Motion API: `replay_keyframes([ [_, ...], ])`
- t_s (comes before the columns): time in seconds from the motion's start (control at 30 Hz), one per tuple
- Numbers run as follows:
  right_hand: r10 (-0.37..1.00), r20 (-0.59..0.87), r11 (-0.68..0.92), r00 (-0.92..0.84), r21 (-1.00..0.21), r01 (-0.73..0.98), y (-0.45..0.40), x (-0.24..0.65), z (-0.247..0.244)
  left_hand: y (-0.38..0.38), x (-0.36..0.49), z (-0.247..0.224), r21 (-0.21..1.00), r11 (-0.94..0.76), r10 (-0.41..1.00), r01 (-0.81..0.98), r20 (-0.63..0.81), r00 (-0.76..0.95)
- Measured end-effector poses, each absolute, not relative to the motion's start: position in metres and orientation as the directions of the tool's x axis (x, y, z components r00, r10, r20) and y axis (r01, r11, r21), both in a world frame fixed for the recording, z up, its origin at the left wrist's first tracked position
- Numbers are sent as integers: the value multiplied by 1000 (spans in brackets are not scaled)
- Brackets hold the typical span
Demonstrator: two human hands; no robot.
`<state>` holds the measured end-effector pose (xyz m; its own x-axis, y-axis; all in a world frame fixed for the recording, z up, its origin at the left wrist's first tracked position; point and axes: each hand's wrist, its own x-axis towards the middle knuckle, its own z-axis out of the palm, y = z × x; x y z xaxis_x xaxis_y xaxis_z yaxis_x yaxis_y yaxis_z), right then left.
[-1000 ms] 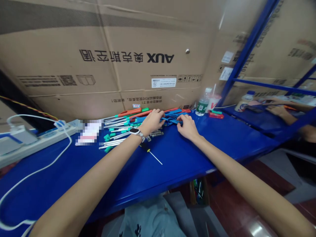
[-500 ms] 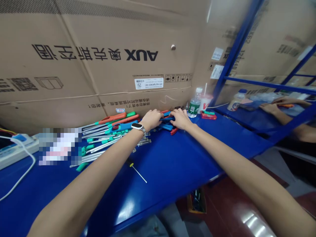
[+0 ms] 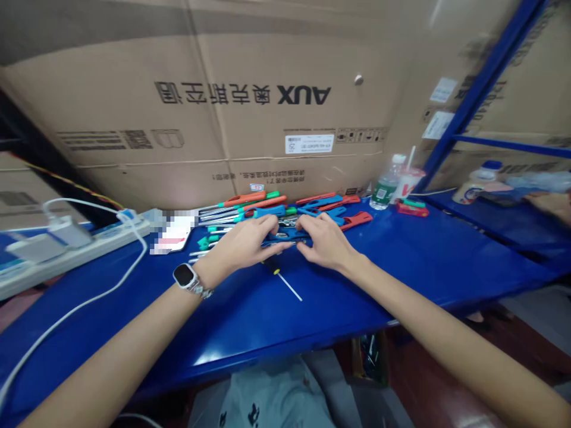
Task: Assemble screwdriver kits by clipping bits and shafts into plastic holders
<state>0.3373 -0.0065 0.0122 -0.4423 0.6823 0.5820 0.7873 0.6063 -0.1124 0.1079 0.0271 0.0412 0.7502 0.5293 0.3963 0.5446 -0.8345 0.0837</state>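
Observation:
My left hand [image 3: 246, 242], with a watch on its wrist, has its fingers closed on the left end of a blue plastic handle piece [image 3: 291, 236]. The right end of that piece is gripped by my right hand [image 3: 328, 242], thumb and fingers curled in. Behind both hands lie red handle pieces [image 3: 358, 220] and orange long-nosed lighter-like tools [image 3: 244, 198] with metal tubes. Some green parts [image 3: 204, 242] are to the left of my left hand. Just in front of the hands, a screwdriver [image 3: 289, 286] with a yellow collar rests on the blue table [image 3: 250, 318].
A cardboard wall [image 3: 250, 53] rises behind the table. To the right stand a water bottle [image 3: 387, 183], a cup with a straw [image 3: 408, 183] and a red box [image 3: 413, 208]. On the left are a power strip [image 3: 89, 245], a white cable [image 3: 96, 300] and a phone [image 3: 181, 233]. Another person's hand shows at far right.
Both hands have drawn back from the pile toward me, now with a blue handle piece between them. The camera view has turned left.

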Motion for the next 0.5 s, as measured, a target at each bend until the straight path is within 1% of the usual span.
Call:
replay_keyframes([
  [0.1, 663, 514, 698, -543, -164, 697, -18, 300, 6, 9, 59, 24, 238, -811, 583, 534, 409, 703],
  [0.2, 636, 461, 766, -619, -284, 576, -23, 275, 3, -4, 20, 9, 301, -776, 631, 555, 381, 676],
  [0.27, 629, 427, 777, -650, -354, 520, -23, 264, 3, -11, 4, 2, 340, -743, 670, 577, 362, 649],
  [0.43, 642, 393, 764, -658, -406, 502, -20, 250, 5, -16, -12, -5, 460, -675, 736, 577, 369, 567],
  [0.5, 665, 401, 744, -630, -423, 516, -19, 249, 4, -14, -16, -6, 512, -638, 765, 575, 334, 551],
])
